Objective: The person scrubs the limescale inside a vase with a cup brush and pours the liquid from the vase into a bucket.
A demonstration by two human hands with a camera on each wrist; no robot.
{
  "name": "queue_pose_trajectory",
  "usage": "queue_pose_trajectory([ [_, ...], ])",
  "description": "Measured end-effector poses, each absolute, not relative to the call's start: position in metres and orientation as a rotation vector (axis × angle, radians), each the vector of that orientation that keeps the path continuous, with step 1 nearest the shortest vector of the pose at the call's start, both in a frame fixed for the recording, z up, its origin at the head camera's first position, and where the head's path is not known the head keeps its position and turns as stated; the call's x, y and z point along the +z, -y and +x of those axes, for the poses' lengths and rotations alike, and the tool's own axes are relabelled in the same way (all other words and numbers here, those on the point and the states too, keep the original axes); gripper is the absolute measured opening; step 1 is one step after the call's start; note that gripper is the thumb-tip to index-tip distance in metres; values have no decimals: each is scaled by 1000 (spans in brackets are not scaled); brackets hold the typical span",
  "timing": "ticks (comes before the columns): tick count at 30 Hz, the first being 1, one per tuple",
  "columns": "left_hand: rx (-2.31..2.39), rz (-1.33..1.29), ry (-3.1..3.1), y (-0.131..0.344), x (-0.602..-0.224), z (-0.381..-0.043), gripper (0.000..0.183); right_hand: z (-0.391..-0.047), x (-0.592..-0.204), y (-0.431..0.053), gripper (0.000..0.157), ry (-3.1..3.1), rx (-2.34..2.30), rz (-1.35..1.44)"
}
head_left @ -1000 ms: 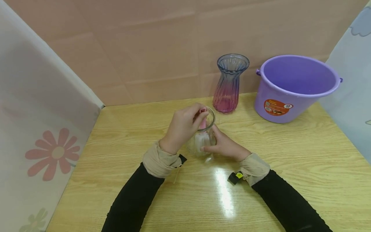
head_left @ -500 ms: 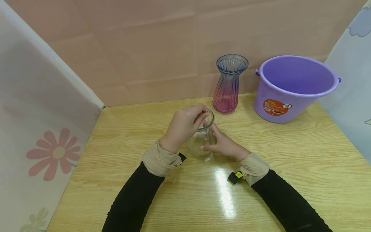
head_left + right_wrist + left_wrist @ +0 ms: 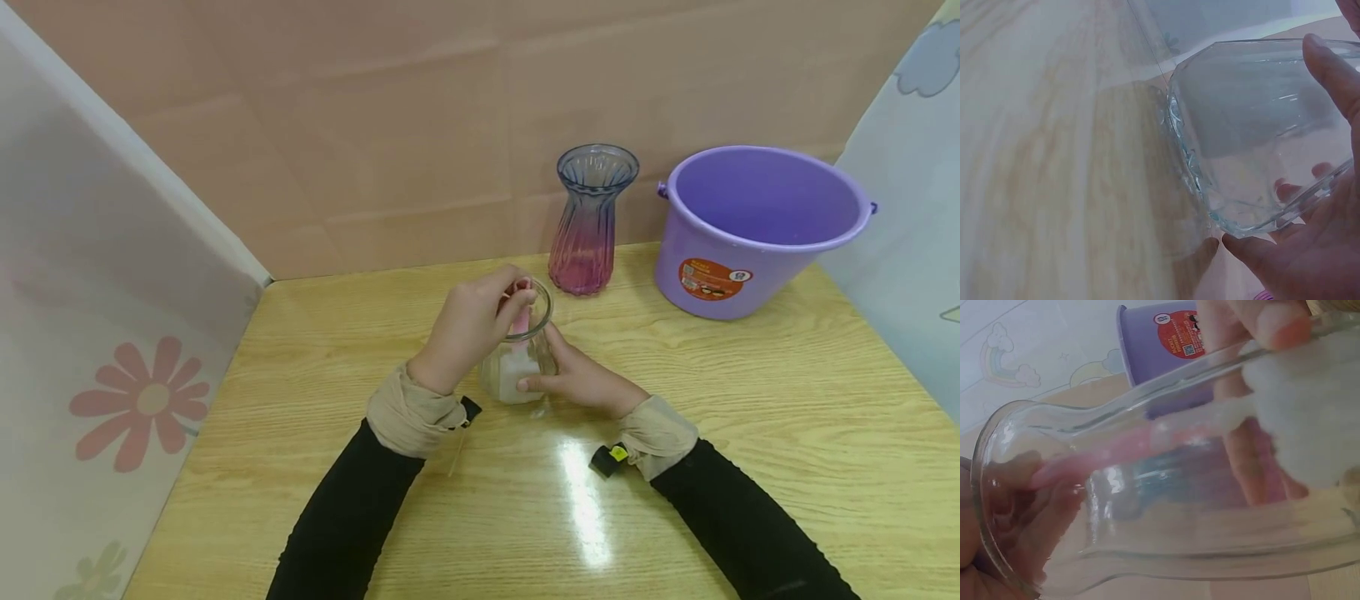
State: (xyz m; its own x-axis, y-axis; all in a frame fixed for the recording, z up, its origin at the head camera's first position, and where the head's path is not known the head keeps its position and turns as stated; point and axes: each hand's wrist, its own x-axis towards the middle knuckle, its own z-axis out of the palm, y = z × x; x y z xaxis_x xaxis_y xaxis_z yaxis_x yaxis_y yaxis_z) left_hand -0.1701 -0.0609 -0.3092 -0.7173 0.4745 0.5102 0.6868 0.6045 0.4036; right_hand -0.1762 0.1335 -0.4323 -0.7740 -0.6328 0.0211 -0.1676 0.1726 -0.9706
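One clear vase point(image 3: 516, 365), right hand point(image 3: 576, 377) gripping its side, left hand point(image 3: 476, 323) above — pinching pink handle point(image 3: 522, 322) inside

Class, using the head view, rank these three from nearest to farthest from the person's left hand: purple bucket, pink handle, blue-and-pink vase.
1. Pink handle: pinched by the left hand.
2. Blue-and-pink vase: beyond the hand, to its right.
3. Purple bucket: farther right, past the vase.
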Motion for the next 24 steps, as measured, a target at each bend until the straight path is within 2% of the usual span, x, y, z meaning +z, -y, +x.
queue_pose_trajectory([
  [9, -902, -927, 2531, 63, -305, -168, 14, -176, -431, -133, 113, -2048, -1647, -788],
  [24, -1039, -947, 2283, 63, -318, -172, 10, -175, -430, -134, 113, -2111, -1604, -759],
])
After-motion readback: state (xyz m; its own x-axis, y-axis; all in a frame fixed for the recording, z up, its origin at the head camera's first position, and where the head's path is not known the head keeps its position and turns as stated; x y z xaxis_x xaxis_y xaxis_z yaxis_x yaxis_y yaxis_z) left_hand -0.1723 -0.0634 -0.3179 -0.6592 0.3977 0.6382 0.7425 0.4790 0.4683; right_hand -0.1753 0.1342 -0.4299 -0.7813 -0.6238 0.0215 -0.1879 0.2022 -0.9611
